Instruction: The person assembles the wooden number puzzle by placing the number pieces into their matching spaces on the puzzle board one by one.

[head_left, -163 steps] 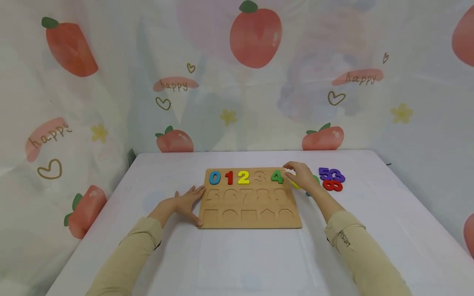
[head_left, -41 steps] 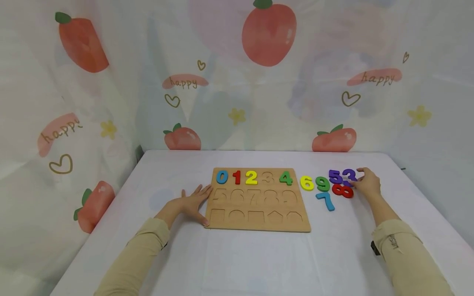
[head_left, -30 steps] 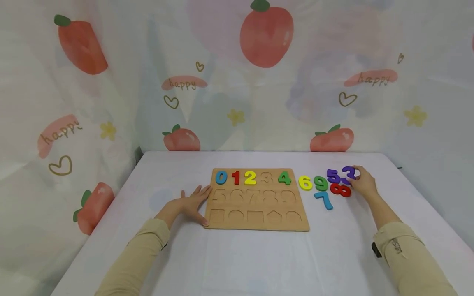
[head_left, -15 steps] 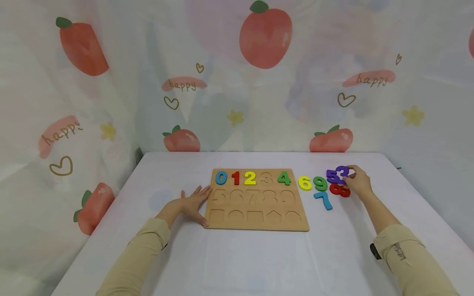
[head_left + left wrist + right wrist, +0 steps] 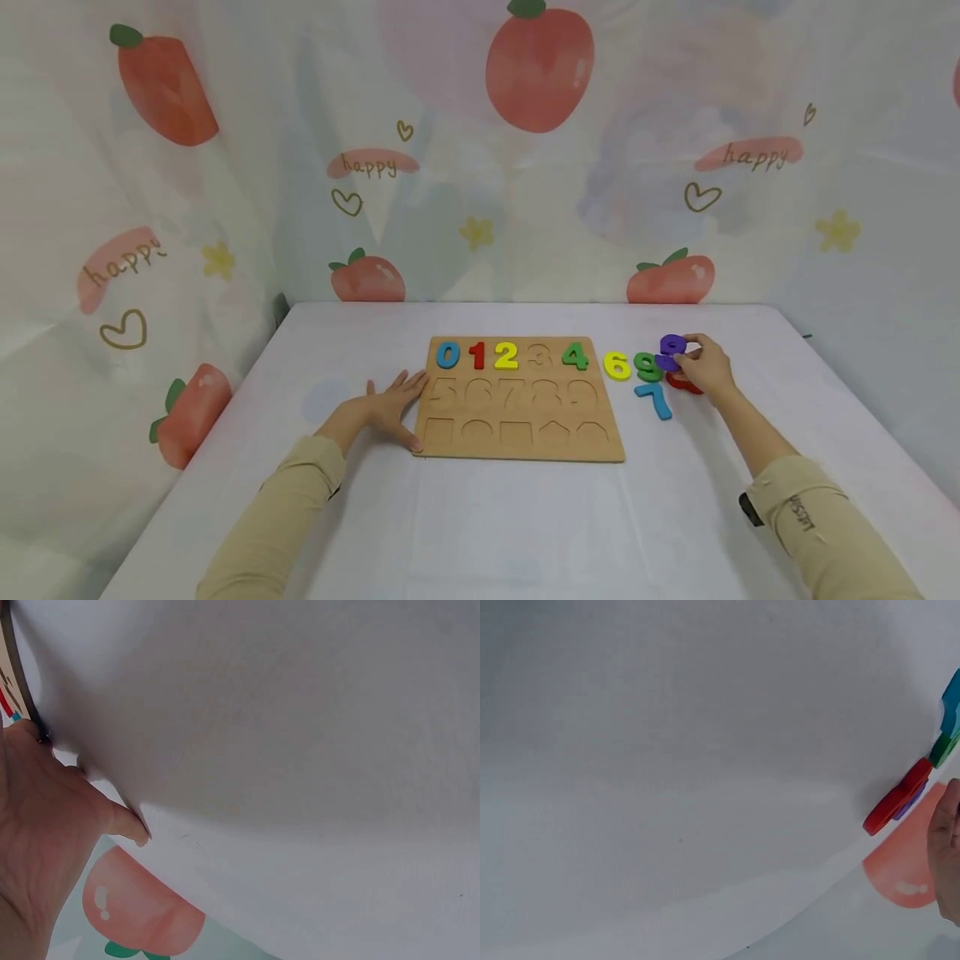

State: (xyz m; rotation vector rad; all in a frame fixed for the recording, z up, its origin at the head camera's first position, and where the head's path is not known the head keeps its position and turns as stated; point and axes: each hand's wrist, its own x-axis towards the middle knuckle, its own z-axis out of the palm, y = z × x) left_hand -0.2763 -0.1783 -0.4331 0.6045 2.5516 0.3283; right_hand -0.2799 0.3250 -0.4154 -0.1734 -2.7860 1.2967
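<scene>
My right hand (image 5: 708,367) pinches a purple number 3 (image 5: 672,342) between thumb and fingers. It overlaps the purple number 5, which is mostly hidden behind it. Partly covered by the same hand, a red number 8 (image 5: 682,383) lies on the table; the right wrist view shows that red 8 (image 5: 898,799) on edge of view beside the fingers. My left hand (image 5: 386,411), fingers spread, rests against the left edge of a wooden number board (image 5: 517,451). In its top row sit a blue 0 (image 5: 447,355), red 1 (image 5: 477,356), yellow 2 (image 5: 506,356) and green 4 (image 5: 575,356).
Right of the board lie a yellow 6 (image 5: 617,367), a green 9 (image 5: 647,367) and a blue 7 (image 5: 656,401). A bare 3 recess (image 5: 539,357) shows between the 2 and the 4. Printed fabric (image 5: 420,250) hangs behind the white table (image 5: 525,525).
My right hand has gone from the board's green 4 to the loose numbers, taken hold of the purple 3 and carried it left over the purple 5. The left hand stays at the board.
</scene>
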